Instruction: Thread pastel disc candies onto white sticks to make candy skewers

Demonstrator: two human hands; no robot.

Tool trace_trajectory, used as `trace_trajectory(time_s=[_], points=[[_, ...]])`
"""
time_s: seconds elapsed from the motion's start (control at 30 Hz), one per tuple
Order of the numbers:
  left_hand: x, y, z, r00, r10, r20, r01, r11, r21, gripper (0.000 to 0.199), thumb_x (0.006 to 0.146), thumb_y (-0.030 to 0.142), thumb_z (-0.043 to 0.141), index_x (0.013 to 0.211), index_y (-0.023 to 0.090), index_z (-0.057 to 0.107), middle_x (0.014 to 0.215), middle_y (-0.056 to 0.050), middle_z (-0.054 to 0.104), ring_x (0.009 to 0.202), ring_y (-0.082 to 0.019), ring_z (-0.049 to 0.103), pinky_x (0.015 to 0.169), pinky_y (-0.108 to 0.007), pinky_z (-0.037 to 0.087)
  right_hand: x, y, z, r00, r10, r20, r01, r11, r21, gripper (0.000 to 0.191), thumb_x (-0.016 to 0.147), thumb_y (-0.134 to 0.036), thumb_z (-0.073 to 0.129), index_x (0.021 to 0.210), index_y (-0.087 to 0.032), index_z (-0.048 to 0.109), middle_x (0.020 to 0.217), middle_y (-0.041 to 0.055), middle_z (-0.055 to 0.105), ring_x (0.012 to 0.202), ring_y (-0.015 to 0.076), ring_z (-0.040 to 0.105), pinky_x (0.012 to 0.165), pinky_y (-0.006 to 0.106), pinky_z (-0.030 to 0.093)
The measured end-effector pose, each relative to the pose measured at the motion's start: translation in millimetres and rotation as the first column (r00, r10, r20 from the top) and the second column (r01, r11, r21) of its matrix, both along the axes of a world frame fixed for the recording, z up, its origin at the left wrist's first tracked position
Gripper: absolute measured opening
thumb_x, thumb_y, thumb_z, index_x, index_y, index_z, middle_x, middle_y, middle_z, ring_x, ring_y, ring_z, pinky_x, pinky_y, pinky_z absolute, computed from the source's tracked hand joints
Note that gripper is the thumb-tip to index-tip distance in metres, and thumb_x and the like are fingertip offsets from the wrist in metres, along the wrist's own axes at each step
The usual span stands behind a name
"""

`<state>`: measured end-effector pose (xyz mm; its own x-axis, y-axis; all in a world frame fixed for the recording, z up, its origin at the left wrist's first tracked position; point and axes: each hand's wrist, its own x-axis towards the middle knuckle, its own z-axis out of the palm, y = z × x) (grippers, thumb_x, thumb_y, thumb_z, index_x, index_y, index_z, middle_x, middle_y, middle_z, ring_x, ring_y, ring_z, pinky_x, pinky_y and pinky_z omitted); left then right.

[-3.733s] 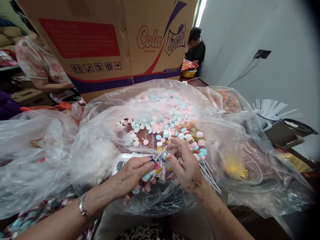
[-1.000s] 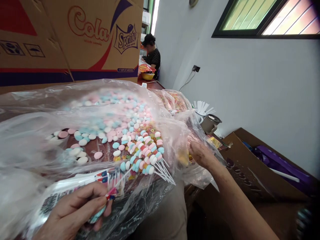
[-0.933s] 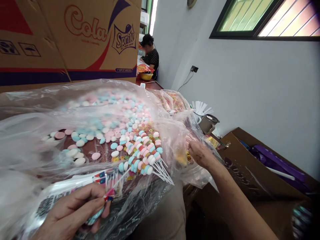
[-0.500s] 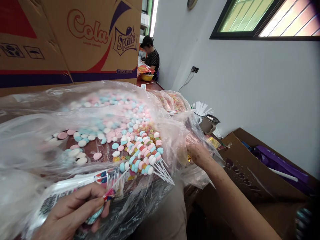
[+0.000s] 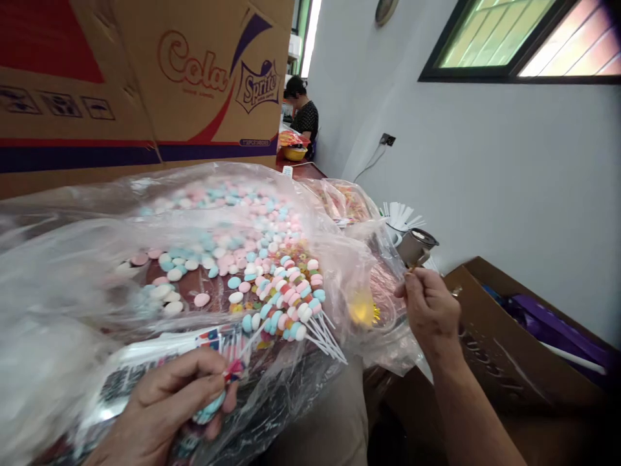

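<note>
My left hand (image 5: 179, 401) pinches the gathered neck of a wrapped candy stick (image 5: 209, 409), its pastel candies beneath my fingers and its white stick pointing up and right. Near the mug, my right hand (image 5: 431, 307) is closed, fingertips together on something small and golden that I cannot make out well. Between the hands lies a bunch of candy skewers (image 5: 291, 294) in pink, blue and white, white sticks toward me. Loose pastel candies (image 5: 201, 299) spread behind and left of it in clear plastic. Printed wrappers (image 5: 145, 362) lie beside my left hand. Gold ties (image 5: 376, 314) rest left of my right hand.
A large cardboard box (image 5: 204, 129) stands at the back left. A lidded mug (image 5: 417, 246) and a cup of white sticks (image 5: 400, 217) are at the right. An open carton (image 5: 499, 349) holds purple material. A person (image 5: 305, 113) sits further back.
My right hand has risen from the plastic at the table's right side and moved right, fingertips now closed on something small. My left hand keeps its pinch; the view has shifted slightly.
</note>
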<state>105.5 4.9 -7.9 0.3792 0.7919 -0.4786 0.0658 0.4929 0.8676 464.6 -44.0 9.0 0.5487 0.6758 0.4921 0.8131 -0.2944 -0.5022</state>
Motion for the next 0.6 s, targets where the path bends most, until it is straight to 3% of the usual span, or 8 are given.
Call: trace_trajectory(time_s=[0.07, 0.13, 0.2, 0.27, 0.33, 0.6], points=[[11, -4, 10.6, 0.998, -0.006, 0.056, 0.005, 1.000, 0.008, 0.028, 0.069, 0.044, 0.077, 0.064, 0.019, 0.066, 0.057, 0.001, 0.066, 0.041, -0.007, 0.046, 0.034, -0.013, 0.027, -35, 2, 1.6, 0.984, 0.159, -0.085, -0.142, 0.973, 0.181, 0.026, 0.094, -0.040, 0.048, 0.095, -0.020, 0.065, 0.073, 0.0014, 0.066, 0.060, 0.0154, 0.057, 0.057, 0.025, 0.044], [23, -6, 14.6, 0.990, -0.054, 0.131, 0.049, 0.998, 0.038, 0.026, 0.071, 0.041, 0.075, 0.064, 0.017, 0.065, 0.062, -0.002, 0.069, 0.042, -0.008, 0.051, 0.035, -0.014, 0.030, -80, 6, -0.6, 0.893, 0.415, -0.173, -0.385, 0.905, 0.184, 0.019, 0.089, -0.034, 0.055, 0.090, -0.022, 0.069, 0.071, -0.0003, 0.068, 0.059, 0.0146, 0.059, 0.056, 0.023, 0.045], [32, -6, 13.5, 0.972, -0.102, 0.211, 0.090, 0.994, 0.066, 0.026, 0.073, 0.039, 0.073, 0.064, 0.017, 0.062, 0.065, -0.003, 0.070, 0.044, -0.009, 0.054, 0.038, -0.015, 0.034, -122, 11, -7.4, 0.744, 0.582, -0.329, -0.571, 0.809, 0.141, 0.019, 0.090, -0.029, 0.053, 0.086, -0.022, 0.070, 0.071, -0.0009, 0.069, 0.062, 0.0138, 0.061, 0.058, 0.021, 0.046], [37, -4, 10.3, 0.956, -0.090, 0.278, 0.076, 0.995, 0.060, 0.025, 0.074, 0.037, 0.071, 0.066, 0.017, 0.060, 0.063, -0.002, 0.069, 0.044, -0.009, 0.055, 0.041, -0.016, 0.037, -153, 16, -16.9, 0.650, 0.624, -0.434, -0.639, 0.758, 0.133, 0.019, 0.088, -0.023, 0.052, 0.079, -0.021, 0.068, 0.067, -0.0023, 0.066, 0.060, 0.0122, 0.059, 0.057, 0.020, 0.045], [39, -3, 6.9, 0.949, -0.023, 0.315, 0.012, 0.999, 0.037, 0.024, 0.074, 0.036, 0.071, 0.067, 0.017, 0.057, 0.060, 0.000, 0.067, 0.044, -0.008, 0.054, 0.044, -0.016, 0.040, -169, 19, -25.3, 0.604, 0.647, -0.465, -0.672, 0.727, 0.140, 0.020, 0.085, -0.018, 0.050, 0.071, -0.020, 0.064, 0.062, -0.0035, 0.062, 0.058, 0.0110, 0.056, 0.057, 0.019, 0.043], [37, 0, -2.5, 0.959, 0.125, 0.254, -0.135, 0.991, 0.023, 0.025, 0.071, 0.036, 0.073, 0.077, 0.019, 0.056, 0.056, 0.002, 0.066, 0.041, -0.009, 0.053, 0.043, -0.018, 0.040, -171, 23, -28.0, 0.498, 0.733, -0.464, -0.762, 0.625, 0.170, 0.027, 0.088, -0.011, 0.052, 0.063, -0.019, 0.060, 0.063, -0.0046, 0.062, 0.062, 0.0091, 0.055, 0.064, 0.019, 0.040]])
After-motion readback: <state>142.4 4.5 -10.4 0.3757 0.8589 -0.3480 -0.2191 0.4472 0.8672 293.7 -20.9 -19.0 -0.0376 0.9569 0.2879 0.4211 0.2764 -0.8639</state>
